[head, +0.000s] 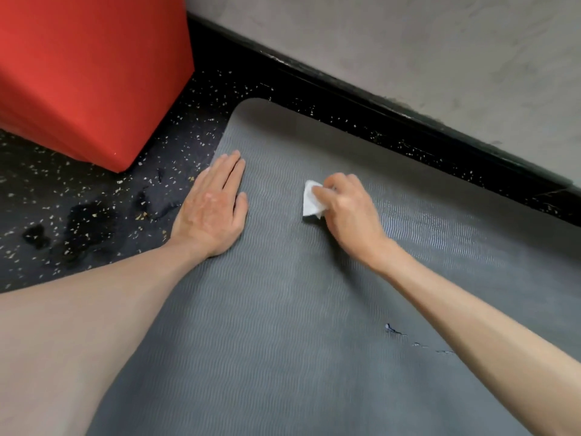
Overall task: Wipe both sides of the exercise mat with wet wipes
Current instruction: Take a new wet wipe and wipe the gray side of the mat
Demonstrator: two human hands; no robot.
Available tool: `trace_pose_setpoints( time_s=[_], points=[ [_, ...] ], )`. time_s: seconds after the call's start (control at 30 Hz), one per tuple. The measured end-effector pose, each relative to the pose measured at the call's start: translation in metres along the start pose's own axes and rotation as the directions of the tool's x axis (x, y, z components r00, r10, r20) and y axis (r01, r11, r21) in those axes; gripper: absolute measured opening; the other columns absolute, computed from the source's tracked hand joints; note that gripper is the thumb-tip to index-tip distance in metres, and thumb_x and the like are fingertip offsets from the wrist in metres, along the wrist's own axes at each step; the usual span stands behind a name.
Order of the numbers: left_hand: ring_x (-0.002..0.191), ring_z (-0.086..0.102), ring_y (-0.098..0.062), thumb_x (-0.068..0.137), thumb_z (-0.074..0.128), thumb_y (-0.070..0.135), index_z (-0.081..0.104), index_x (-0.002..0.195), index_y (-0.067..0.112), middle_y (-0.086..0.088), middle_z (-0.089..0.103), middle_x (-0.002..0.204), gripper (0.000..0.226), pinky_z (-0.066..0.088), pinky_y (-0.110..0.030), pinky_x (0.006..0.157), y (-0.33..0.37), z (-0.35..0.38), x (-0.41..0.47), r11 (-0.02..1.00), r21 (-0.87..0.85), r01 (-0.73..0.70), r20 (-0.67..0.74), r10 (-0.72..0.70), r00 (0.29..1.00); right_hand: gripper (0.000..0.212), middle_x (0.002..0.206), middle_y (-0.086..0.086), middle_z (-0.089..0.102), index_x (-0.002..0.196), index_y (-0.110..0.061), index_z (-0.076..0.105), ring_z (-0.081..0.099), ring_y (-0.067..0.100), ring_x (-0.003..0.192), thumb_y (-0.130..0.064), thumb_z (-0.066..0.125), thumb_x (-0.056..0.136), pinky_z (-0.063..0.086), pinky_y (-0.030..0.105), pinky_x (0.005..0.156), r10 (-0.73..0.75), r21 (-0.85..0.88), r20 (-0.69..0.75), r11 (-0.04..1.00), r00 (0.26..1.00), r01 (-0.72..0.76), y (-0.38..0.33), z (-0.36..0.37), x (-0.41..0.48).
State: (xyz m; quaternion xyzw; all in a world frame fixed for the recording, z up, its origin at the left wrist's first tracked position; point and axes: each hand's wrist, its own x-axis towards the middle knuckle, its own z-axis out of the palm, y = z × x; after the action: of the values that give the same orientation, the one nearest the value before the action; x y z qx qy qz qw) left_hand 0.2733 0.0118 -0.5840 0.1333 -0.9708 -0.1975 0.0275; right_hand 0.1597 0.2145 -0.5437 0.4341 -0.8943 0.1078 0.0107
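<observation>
A grey ribbed exercise mat [283,309] lies flat on a dark speckled floor [78,190], its rounded corner pointing toward a black skirting board [393,105] that runs below a grey wall [440,58]. The left hand [210,209] presses palm-down on the mat near its left edge, fingers [231,171] straight and held together, thumb spread to the side. To the right of those fingers, well apart from them, the right hand [349,206] rests on the mat with its fingers curled round a crumpled white wet wipe [311,199], clamping it against the surface; a bit of the wipe sticks out on the side nearest the left hand. Beyond the left fingertips and off to their left stands a red block [88,73] on the floor. Dark wet patches [85,221] mark the floor left of the left hand. Below the right forearm the mat shows small tears [396,330].
</observation>
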Motion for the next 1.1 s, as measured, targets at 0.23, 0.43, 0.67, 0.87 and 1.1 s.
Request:
trace_pose_setpoints(
  time_s=[0.23,0.43,0.67,0.87,1.1],
  points=[
    [0.149,0.017,-0.022,0.1,0.039,0.022,0.027,0.152,0.002,-0.009,0.023,0.161,0.056,0.013,-0.038,0.123,0.001,0.0,0.001,1.0,-0.002,-0.009,-0.014,0.009,1.0,0.035,0.093,0.014,0.058,0.093,-0.001,0.065,0.041,0.026,0.08,-0.01,0.032,0.098,0.043,0.038,0.056,-0.328,0.159,0.16,0.939,0.931,0.304,-0.048,-0.004,-0.096],
    [0.15,0.016,-0.022,0.101,0.038,0.022,0.027,0.152,0.002,-0.009,0.022,0.161,0.056,0.01,-0.035,0.123,0.001,0.001,0.0,1.0,-0.004,-0.011,-0.021,0.011,1.0,0.035,0.091,0.018,0.059,0.085,0.002,0.064,0.049,0.031,0.077,-0.014,0.033,0.087,0.048,0.043,0.054,-0.032,0.023,0.029,0.999,0.999,0.032,-0.015,0.0,-0.034],
    [0.149,0.018,-0.023,0.101,0.036,0.022,0.027,0.152,0.001,-0.011,0.023,0.161,0.056,0.011,-0.037,0.123,0.001,0.002,0.0,0.999,0.01,-0.032,-0.033,0.032,0.999,0.027,0.095,0.016,0.057,0.099,0.001,0.064,0.04,0.027,0.08,-0.009,0.04,0.091,0.043,0.039,0.059,-0.388,0.205,0.237,0.916,0.891,0.345,-0.071,-0.008,-0.143],
    [0.149,0.017,-0.026,0.102,0.034,0.022,0.025,0.151,-0.001,-0.014,0.022,0.16,0.055,0.011,-0.038,0.123,0.001,0.001,-0.003,0.998,0.036,-0.054,-0.043,0.055,0.998,0.031,0.089,0.02,0.059,0.085,0.003,0.066,0.052,0.033,0.077,-0.01,0.038,0.085,0.048,0.04,0.057,-0.049,0.029,0.008,0.998,0.999,0.049,-0.039,0.001,-0.071],
    [0.148,0.021,-0.029,0.098,0.036,0.008,0.03,0.148,-0.004,-0.017,0.026,0.159,0.052,0.013,-0.039,0.121,0.005,0.006,-0.009,0.981,0.107,-0.162,-0.009,0.164,0.986,0.039,0.091,0.016,0.057,0.097,0.002,0.063,0.038,0.026,0.077,-0.007,0.026,0.098,0.041,0.041,0.06,-0.346,0.187,0.203,0.932,0.916,0.311,-0.115,-0.004,-0.192]
  ],
)
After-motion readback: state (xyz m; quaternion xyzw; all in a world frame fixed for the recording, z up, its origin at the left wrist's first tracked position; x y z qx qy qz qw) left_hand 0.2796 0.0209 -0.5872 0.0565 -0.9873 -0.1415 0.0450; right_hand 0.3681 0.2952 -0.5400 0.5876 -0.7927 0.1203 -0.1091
